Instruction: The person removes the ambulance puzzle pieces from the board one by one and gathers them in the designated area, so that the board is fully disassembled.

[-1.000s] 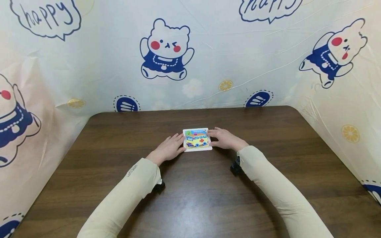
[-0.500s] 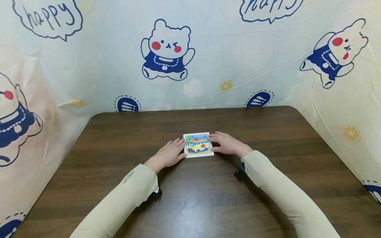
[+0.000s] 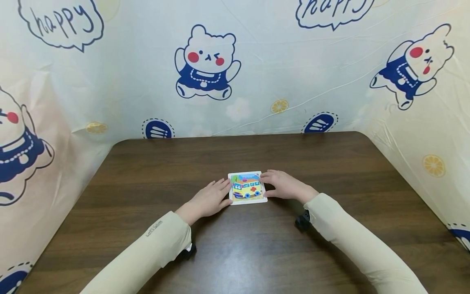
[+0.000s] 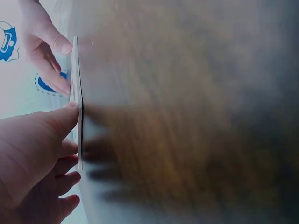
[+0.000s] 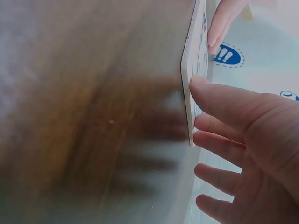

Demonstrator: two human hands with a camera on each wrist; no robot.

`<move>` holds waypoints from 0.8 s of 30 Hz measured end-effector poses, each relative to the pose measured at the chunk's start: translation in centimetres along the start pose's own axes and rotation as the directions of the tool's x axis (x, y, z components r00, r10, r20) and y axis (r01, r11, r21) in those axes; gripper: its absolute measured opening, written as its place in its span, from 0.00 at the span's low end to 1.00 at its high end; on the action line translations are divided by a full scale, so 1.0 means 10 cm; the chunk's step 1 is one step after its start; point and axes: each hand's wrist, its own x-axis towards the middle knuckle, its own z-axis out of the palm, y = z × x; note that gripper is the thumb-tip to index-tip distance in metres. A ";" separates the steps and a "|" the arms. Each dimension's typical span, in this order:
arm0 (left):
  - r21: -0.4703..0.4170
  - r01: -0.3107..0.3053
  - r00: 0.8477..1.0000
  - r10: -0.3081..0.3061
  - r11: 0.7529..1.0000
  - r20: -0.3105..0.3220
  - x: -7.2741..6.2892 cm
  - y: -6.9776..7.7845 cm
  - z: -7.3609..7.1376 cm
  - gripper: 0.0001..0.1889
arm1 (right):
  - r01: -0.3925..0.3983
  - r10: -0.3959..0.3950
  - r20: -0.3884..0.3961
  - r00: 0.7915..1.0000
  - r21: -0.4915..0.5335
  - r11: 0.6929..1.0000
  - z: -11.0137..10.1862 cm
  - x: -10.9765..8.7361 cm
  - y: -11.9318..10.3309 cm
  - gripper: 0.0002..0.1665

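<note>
A thin, square picture board (image 3: 248, 188) with a white border lies flat on the brown table, printed with a yellow ambulance. My left hand (image 3: 208, 199) touches its left edge with extended fingers and thumb. At the opposite edge, the fingers and thumb of my right hand (image 3: 284, 185) rest on the border. In the left wrist view, the left thumb (image 4: 65, 116) lies on the board's rim, with the other hand beyond. The right wrist view has the right thumb (image 5: 217, 95) on the white edge (image 5: 186, 77), its fingers loosely extended.
The dark wood table (image 3: 235, 253) reaches back to a pale cloth backdrop (image 3: 257, 61) printed with bears and lemon slices. Black wrist cameras (image 3: 302, 220) sit under both cream sleeves (image 3: 147, 249).
The board has slid along the table toward me and a little to the right. Both hands have moved with it, staying at its two sides.
</note>
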 end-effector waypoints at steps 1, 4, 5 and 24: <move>-0.002 -0.005 1.000 0.005 1.000 0.001 -0.01 0.01 0.00 0.32 | 0.004 -0.004 0.000 1.000 -0.003 1.000 0.00 -0.01 -0.01 0.32; -0.007 -0.024 1.000 0.024 1.000 0.000 -0.05 0.01 0.02 0.32 | 0.012 -0.012 0.000 1.000 -0.008 1.000 0.01 -0.05 -0.02 0.32; -0.010 -0.031 1.000 0.031 0.999 -0.001 -0.06 0.01 0.02 0.32 | 0.014 -0.014 -0.001 1.000 -0.013 1.000 0.01 -0.06 -0.02 0.32; 0.008 -0.141 0.988 0.141 0.990 -0.066 -0.11 0.04 0.04 0.28 | 0.021 -0.021 0.000 1.000 0.006 1.000 -0.02 -0.13 -0.09 0.30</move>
